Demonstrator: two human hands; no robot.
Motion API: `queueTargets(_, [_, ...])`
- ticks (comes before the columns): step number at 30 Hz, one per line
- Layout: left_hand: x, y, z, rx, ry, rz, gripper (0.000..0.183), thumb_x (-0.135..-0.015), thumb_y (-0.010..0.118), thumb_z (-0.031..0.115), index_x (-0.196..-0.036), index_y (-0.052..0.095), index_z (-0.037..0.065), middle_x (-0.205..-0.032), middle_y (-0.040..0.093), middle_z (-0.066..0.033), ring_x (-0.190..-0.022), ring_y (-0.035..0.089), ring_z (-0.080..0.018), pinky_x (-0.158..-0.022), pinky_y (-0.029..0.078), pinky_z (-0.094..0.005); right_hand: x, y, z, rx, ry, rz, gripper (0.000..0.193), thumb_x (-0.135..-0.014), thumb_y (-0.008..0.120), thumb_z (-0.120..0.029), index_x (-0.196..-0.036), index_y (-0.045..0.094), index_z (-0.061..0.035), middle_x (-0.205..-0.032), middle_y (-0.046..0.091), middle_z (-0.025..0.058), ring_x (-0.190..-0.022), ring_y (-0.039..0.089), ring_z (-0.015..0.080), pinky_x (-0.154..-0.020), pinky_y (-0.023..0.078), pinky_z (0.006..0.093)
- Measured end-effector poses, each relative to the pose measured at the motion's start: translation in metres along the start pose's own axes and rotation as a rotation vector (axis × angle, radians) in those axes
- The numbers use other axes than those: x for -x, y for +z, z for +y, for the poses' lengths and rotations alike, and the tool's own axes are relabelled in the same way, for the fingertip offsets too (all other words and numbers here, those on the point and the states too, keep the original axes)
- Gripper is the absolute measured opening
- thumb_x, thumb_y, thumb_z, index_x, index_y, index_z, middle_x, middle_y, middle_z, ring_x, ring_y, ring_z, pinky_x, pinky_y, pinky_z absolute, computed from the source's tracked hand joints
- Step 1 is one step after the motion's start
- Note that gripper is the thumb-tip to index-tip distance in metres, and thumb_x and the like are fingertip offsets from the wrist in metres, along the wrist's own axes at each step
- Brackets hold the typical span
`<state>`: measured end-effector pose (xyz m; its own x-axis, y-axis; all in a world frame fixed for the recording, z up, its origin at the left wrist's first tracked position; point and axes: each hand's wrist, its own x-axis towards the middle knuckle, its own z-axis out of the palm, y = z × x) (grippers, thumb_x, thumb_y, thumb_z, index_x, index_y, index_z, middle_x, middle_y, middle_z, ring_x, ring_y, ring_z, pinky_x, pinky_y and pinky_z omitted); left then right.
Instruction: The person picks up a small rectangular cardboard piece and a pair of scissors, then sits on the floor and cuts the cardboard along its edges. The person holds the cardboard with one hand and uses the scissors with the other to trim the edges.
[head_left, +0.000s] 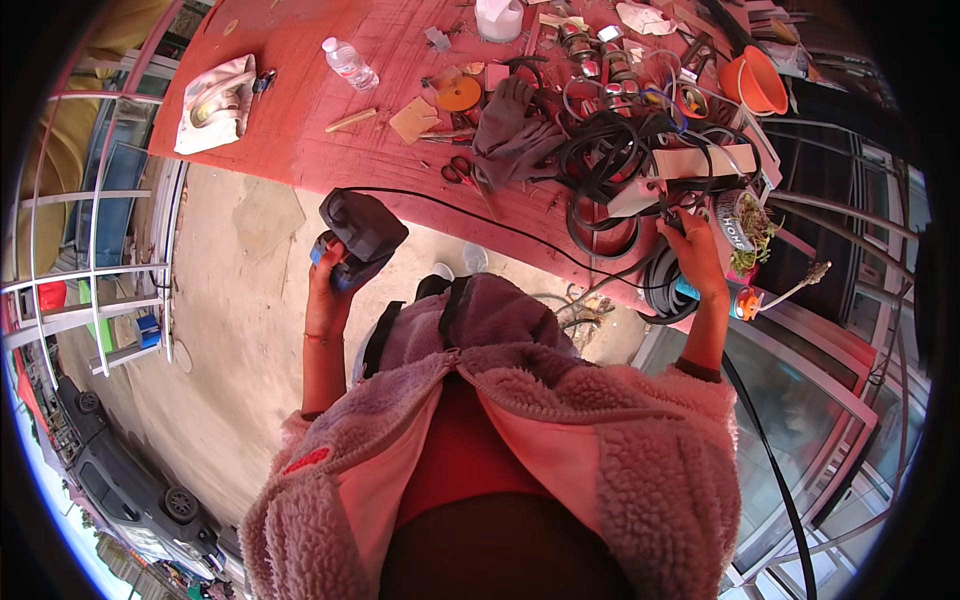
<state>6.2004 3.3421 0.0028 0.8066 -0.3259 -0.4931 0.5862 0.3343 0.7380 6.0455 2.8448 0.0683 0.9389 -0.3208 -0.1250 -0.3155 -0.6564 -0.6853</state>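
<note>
My left hand (326, 272) is closed around a black blocky device (362, 238) with a blue part, which looks like a battery charger. It is held up in front of the table's near edge. A thin black cord (480, 214) runs from its top across the table edge toward my right side. My right hand (692, 252) pinches a small black plug (671, 214) against the end of a pale socket box (637, 198). Fingers partly hide the plug, and I cannot tell whether it is pushed in. Coiled black cable (661, 285) hangs beside that hand.
The red table (290, 120) carries grey gloves (512, 135), scissors (462, 172), an orange tape roll (457, 93), a plastic bottle (350, 64) and a cloth bag (216, 104). At the right are a potted plant (745, 228), an orange bucket (754, 82) and glass-paned frames (790, 430).
</note>
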Motion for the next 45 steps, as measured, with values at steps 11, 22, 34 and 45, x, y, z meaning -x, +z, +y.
queueTargets(11, [-0.06, -0.041, 0.021, 0.035, -0.021, -0.094, 0.049, -0.093, 0.058, 0.035, -0.133, 0.049, 0.008, -0.131, 0.058, -0.0109, -0.121, 0.057, -0.0266, -0.104, 0.045, -0.047, -0.126, 0.037, -0.046, 0.535, -0.162, 0.253, 0.019, -0.09, 0.064, -0.012, -0.1, 0.062, 0.0035, -0.08, 0.065, 0.0208, -0.073, 0.064, 0.0358, -0.065, 0.048, 0.0418])
queueTargets(22, [-0.093, -0.068, 0.022, 0.003, -0.093, -0.061, 0.044, -0.091, 0.061, 0.034, -0.126, 0.052, 0.009, -0.122, 0.062, -0.0078, -0.111, 0.062, -0.0218, -0.094, 0.052, -0.042, -0.192, 0.208, 0.01, 1.107, -0.547, -0.286, 0.007, -0.072, 0.066, -0.008, -0.066, 0.07, -0.0097, -0.066, 0.066, 0.0126, -0.068, 0.069, 0.03, -0.054, 0.052, 0.0393])
queueTargets(34, [-0.1, -0.058, 0.019, 0.096, -0.131, -0.016, 0.042, -0.092, 0.061, 0.03, -0.127, 0.055, 0.007, -0.118, 0.063, -0.0055, -0.109, 0.061, -0.0174, -0.094, 0.051, -0.0382, -0.172, 0.21, 0.057, 0.151, 0.281, -0.374, 0.025, -0.092, 0.059, -0.025, -0.096, 0.052, -0.0013, -0.078, 0.063, 0.0115, -0.069, 0.064, 0.0217, -0.06, 0.05, 0.0343])
queueTargets(45, [-0.164, -0.047, -0.023, 0.077, -0.242, -0.131, 0.047, -0.093, 0.057, 0.035, -0.133, 0.049, 0.011, -0.133, 0.056, -0.0112, -0.122, 0.056, -0.0278, -0.103, 0.046, -0.048, -0.102, 0.238, 0.12, -0.655, 0.593, -0.142, 0.015, -0.099, 0.048, -0.015, -0.091, 0.052, -0.0031, -0.089, 0.069, 0.0157, -0.08, 0.07, 0.0239, -0.069, 0.056, 0.032])
